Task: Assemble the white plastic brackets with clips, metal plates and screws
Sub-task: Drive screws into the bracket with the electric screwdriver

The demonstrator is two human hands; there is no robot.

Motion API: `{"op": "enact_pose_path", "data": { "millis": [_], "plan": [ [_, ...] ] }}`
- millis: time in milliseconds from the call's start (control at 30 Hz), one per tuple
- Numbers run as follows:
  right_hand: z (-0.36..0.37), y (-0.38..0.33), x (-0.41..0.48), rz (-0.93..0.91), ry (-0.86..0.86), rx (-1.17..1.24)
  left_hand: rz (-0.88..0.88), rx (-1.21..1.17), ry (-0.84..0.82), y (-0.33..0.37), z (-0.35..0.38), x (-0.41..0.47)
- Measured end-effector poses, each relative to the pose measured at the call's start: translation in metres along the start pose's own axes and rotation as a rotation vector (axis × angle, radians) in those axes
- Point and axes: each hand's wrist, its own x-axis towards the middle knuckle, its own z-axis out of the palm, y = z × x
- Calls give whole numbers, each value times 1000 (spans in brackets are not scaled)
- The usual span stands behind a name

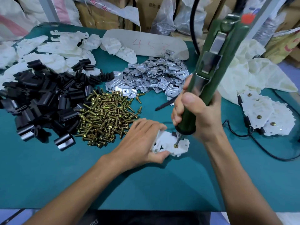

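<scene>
Two hands at work on one white bracket (168, 142), flat on the green table (146, 184) near the front. Holds the bracket down with the left hand (142, 140), fingers on top and thumb curled at its near edge. Grips one green screwdriver (211, 70) with the right hand (198, 114), fingers wrapped tight, tip down on one gold screw (175, 145) in the bracket. Four heaps farther back: loose brackets (48, 49), black clips (40, 98), silver plates (154, 75) and gold screws (105, 117), too many to count. Off to the right, one stack of done brackets (266, 111) with four screw heads showing, and one black cord (240, 135) beside it.
</scene>
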Motion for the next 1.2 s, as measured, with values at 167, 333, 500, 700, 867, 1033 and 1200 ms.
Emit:
{"op": "enact_pose_path", "data": {
  "millis": [167,333,500,700,867,1033,1200],
  "plan": [
    [-11,17,-1,216,-105,58,-30,-20,8,-1,1,2],
    [-17,34,-15,298,90,96,-27,56,0,1,4,3],
    [-43,-1,-6,263,147,73,-12,36,54,1,4,2],
    [-89,-8,-27,443,333,-270,10,65,122,0,7,-1],
    [-109,6,-56,550,393,-493,45,61,187,0,8,-2],
    [-102,11,-62,539,455,-982,29,8,324,2,8,-4],
    [-93,20,-68,528,343,-1189,-120,-200,363,5,-1,-6]
  ]
}}
